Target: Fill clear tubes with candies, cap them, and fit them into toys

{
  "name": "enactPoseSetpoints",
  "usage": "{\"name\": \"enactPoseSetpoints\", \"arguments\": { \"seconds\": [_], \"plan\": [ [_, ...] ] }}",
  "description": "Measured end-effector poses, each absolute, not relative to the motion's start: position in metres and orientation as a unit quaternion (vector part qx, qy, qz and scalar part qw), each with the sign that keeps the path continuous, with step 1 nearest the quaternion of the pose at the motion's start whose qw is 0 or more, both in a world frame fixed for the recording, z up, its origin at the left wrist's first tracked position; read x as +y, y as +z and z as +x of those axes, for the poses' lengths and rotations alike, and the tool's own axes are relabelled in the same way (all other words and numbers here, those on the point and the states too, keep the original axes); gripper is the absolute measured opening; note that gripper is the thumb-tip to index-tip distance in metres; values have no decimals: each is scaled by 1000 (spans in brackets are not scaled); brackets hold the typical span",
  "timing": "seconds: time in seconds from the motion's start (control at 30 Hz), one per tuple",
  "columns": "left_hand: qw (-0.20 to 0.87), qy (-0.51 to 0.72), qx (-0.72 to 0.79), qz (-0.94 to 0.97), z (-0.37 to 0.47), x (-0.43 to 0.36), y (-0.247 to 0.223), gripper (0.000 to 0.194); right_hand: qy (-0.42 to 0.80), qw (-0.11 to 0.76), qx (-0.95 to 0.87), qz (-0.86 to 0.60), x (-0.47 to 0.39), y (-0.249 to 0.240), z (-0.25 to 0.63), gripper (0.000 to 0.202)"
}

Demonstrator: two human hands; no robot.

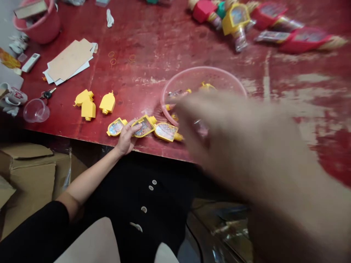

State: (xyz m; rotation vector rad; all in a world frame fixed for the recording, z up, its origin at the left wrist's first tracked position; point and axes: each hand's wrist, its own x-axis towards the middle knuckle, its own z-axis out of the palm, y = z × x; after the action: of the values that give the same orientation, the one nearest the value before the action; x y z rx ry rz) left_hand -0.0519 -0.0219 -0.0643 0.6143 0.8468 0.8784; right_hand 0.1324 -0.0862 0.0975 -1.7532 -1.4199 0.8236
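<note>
My left hand (pixel 128 138) is at the table's front edge, its fingers closed on a yellow game piece (pixel 145 126) with a clear window. Beside it lie a similar yellow piece (pixel 115 127) on the left and another (pixel 166 132) on the right. My right hand (pixel 227 135) is large and blurred close to the camera, over the front of a pink translucent basin (pixel 204 70) that holds small yellow-ended items. Motion smears its fingers, and whatever it may hold cannot be made out. Several yellow pieces (pixel 108 103) lie further left.
On the red table (pixel 137 44) are stacked cards (pixel 70 60), keys (pixel 48 94), a clear cup (pixel 36 110), a mug (pixel 17 95) and a pink bucket (pixel 41 25). Red and yellow toys (pixel 238 20) lie at the back right. A cardboard box (pixel 30 182) stands below left.
</note>
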Motion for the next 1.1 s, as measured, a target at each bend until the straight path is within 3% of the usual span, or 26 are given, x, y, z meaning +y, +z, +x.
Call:
{"name": "enactPoseSetpoints", "arguments": {
  "seconds": [0.07,0.13,0.2,0.3,0.43,0.5,0.6,0.67,0.73,0.83,1.0,1.1],
  "plan": [
    [762,421,394,296,-51,-24,-62,32,155,192,-577,-778,-45,68,168,12],
    [749,423,403,313,-50,-25,-61,39,145,55,-549,-821,-14,35,195,33],
    [742,414,411,331,-50,-26,-61,40,130,25,-538,-832,2,14,210,39],
    [735,402,408,363,-52,-26,-66,38,107,60,-516,-848,1,24,212,31],
    [743,382,396,381,-56,-25,-72,36,151,273,-554,-772,-8,77,197,43],
    [744,384,390,383,-58,-25,-74,35,158,336,-579,-726,-3,90,196,39],
    [743,385,392,382,-58,-25,-75,33,127,243,-586,-763,15,69,210,21],
    [741,385,397,380,-58,-25,-76,34,168,147,-577,-785,27,38,222,21],
    [740,387,395,383,-59,-25,-78,34,206,109,-577,-783,34,8,231,24],
    [741,386,385,392,-59,-24,-79,32,233,112,-599,-758,37,-18,238,25],
    [739,386,383,398,-59,-23,-82,37,270,107,-622,-727,30,-14,250,7],
    [738,389,382,397,-58,-22,-82,38,345,205,-585,-705,15,-3,257,7]
  ]
}}
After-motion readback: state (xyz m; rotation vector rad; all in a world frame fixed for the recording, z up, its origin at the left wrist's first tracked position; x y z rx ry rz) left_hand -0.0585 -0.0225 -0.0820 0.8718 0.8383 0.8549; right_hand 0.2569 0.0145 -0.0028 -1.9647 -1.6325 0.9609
